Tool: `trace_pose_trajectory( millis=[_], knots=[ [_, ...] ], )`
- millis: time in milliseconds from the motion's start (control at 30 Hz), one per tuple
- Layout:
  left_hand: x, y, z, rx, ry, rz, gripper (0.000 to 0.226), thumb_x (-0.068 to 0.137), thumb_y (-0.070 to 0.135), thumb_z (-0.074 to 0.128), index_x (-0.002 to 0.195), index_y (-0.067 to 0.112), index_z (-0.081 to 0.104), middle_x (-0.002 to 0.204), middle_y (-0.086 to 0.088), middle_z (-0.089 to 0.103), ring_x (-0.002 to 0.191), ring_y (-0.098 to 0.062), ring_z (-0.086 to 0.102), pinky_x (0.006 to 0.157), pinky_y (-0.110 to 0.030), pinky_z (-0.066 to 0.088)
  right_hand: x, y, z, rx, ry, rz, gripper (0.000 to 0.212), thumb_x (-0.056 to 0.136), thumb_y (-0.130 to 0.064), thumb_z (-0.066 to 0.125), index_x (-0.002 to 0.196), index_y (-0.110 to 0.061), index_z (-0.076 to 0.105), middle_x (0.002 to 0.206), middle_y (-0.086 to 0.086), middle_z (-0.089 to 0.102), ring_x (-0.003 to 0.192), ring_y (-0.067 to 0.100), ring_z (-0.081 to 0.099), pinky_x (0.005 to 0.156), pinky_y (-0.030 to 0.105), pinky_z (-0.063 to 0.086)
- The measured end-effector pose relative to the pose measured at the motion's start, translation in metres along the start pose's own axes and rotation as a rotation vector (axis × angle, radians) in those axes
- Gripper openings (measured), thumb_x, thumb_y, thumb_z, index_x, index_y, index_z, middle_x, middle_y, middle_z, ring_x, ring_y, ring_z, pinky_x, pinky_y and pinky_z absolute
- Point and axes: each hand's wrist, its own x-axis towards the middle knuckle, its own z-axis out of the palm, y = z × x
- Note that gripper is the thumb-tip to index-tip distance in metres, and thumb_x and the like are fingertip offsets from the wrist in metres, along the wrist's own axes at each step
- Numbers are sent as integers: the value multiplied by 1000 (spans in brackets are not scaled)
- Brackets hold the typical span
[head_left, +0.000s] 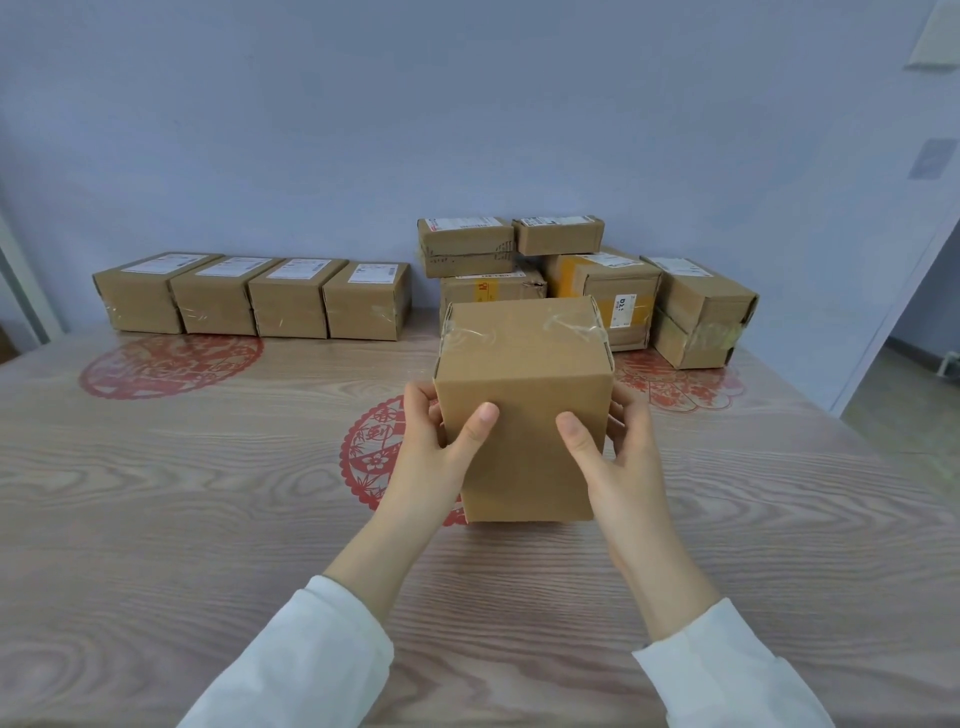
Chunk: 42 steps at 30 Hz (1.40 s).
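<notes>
Wood-grain surface (208, 519) with parcels along the wall; left hand (436, 447) and right hand (618, 457) grip an upright cardboard box (524, 374) between them

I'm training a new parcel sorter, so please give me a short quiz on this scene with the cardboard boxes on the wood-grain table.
1. Count: how many boxes make up the row of labelled brown cardboard boxes at the back left?
2. True or false: the left hand and the right hand both grip the plain brown cardboard box, with the thumbs on its near face.
3. Choose: the round paper-cut patterns on the wood-grain table are A) blue, B) red, C) green.

Key: 1. four; 2. true; 3. B.
</notes>
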Motion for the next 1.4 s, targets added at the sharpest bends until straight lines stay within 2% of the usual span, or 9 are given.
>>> trace_pose_trajectory(
  millis=[167,300,600,767,867,967,1100,1233,1400],
  knots=[
    [-1,11,-1,-7,-10,-41,38,68,55,49,93,29,38,90,14,55,80,7,55,75,-19,47,-2,-3,-1,20,-27,-16,48,71,-39,69,112,-37,44,132,4,51,121,11,50,83,12,50],
    [-1,13,-2,-80,18,-81,22,79,46,57,83,39,37,87,21,52,79,11,52,79,-22,44,-5,-5,-1,69,-47,8,49,66,-37,67,111,-35,46,127,0,54,121,11,52,85,14,51],
    [4,-3,-8,-91,-25,-57,56,53,53,71,99,26,51,85,14,70,90,-10,63,90,-37,47,-7,-14,1,130,-46,69,55,69,-54,76,107,-25,50,109,-7,62,98,-2,60,74,7,46],
    [2,-1,-8,-77,-49,-54,49,70,32,78,105,26,45,101,5,64,86,-7,61,71,-15,47,-6,-10,-3,124,-50,123,24,84,-23,63,104,-23,50,107,-5,61,84,-12,61,71,7,47],
    [3,1,-8,-50,-28,-42,45,74,37,69,108,27,41,107,6,62,97,-12,64,83,-23,52,-6,-8,-3,123,-67,129,27,83,-17,65,105,-23,49,110,-3,62,88,-8,62,72,9,48],
    [3,2,-9,-49,-35,-52,54,67,41,68,110,28,37,115,5,58,106,-16,63,93,-33,52,-5,-8,-3,133,-88,118,40,75,-24,68,110,-24,49,114,-7,60,94,-8,61,74,9,49],
    [2,2,-9,13,-72,-7,57,80,24,68,117,40,27,115,18,49,100,4,56,74,-9,51,-3,-10,-4,75,-66,109,70,68,-46,62,131,-24,44,119,-15,58,104,-9,56,76,8,48],
    [3,1,-11,64,-41,2,92,66,47,64,145,33,19,124,15,50,104,6,53,76,-11,50,-6,-7,-4,19,-103,87,69,66,-43,64,129,-23,45,122,-9,59,110,0,57,80,14,49],
    [0,-2,-11,84,-95,-22,89,67,41,66,143,27,23,125,13,50,102,6,55,75,-9,51,-5,-7,-6,17,-96,80,70,67,-47,64,131,-20,49,119,-9,62,109,4,60,77,12,50]
  ],
)
